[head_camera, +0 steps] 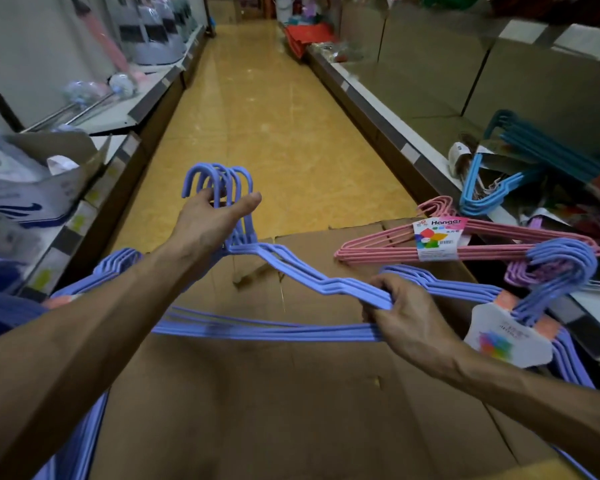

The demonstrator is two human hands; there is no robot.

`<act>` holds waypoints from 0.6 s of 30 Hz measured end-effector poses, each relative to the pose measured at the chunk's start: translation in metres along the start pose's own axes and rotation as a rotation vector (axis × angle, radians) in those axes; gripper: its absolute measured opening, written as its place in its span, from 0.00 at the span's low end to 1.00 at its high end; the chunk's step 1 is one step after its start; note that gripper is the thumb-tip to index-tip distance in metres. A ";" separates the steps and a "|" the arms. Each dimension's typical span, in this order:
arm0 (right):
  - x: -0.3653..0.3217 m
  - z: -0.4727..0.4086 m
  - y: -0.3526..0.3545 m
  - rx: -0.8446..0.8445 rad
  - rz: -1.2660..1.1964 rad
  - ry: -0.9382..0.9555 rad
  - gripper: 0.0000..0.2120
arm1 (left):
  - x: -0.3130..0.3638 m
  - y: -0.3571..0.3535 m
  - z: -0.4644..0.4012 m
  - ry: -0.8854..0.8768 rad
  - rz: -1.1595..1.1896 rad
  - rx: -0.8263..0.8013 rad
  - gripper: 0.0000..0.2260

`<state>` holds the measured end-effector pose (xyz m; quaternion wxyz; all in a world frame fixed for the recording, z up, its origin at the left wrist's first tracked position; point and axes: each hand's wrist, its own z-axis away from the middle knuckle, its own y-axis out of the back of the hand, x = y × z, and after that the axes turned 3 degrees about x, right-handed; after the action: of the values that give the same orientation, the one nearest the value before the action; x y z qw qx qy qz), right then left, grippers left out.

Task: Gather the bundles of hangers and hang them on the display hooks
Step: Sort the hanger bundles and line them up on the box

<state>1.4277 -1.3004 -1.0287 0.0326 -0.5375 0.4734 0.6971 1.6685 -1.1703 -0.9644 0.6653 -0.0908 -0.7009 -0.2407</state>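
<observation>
A bundle of periwinkle-blue hangers (291, 268) is held flat above a cardboard box (257, 393). My left hand (212, 223) grips the necks just under the hooks. My right hand (399, 313) grips the bundle's right shoulder end. A second blue bundle with a white label (548, 271) lies at the right by my right wrist. A pink bundle labelled "Hanger" (482, 244) rests on the box's far right corner. More blue hangers (84, 289) sit under my left forearm. No display hooks are in sight.
A light-blue hanger bundle (492, 188) and a lilac one (530, 271) lie on the right shelf. Shelving runs down both sides of a yellow-floored aisle (267, 116). Packaged goods and an open carton (49, 178) fill the left shelf.
</observation>
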 end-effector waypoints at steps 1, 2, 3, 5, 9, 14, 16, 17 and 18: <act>0.000 0.005 -0.005 -0.011 -0.016 0.011 0.09 | -0.001 0.000 0.000 0.018 0.061 0.026 0.21; 0.001 0.009 -0.010 -0.028 -0.027 0.035 0.07 | -0.003 -0.001 -0.001 0.040 0.113 0.059 0.24; 0.003 0.014 -0.014 -0.056 -0.032 0.062 0.05 | -0.004 -0.001 -0.002 0.057 0.144 0.091 0.25; 0.005 0.024 -0.021 -0.156 -0.047 0.075 0.11 | -0.008 -0.002 -0.002 0.059 0.141 0.137 0.22; 0.003 0.036 -0.033 -0.368 -0.082 -0.029 0.25 | -0.016 -0.004 0.002 0.025 0.128 0.166 0.17; -0.011 0.024 -0.052 -0.579 -0.295 -0.241 0.27 | -0.016 -0.014 0.018 -0.025 0.097 0.052 0.07; -0.014 0.019 -0.063 -0.664 -0.417 -0.309 0.24 | -0.020 -0.014 0.025 -0.053 0.100 -0.014 0.06; -0.016 0.018 -0.070 -0.688 -0.488 -0.348 0.23 | -0.020 -0.014 0.028 -0.059 0.113 -0.037 0.06; -0.017 0.016 -0.076 -0.693 -0.554 -0.382 0.21 | -0.020 -0.014 0.032 -0.062 0.128 -0.063 0.06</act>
<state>1.4657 -1.2393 -1.0635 0.1224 -0.4847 0.0379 0.8652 1.6363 -1.1636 -0.9872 0.6541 -0.1638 -0.7060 -0.2167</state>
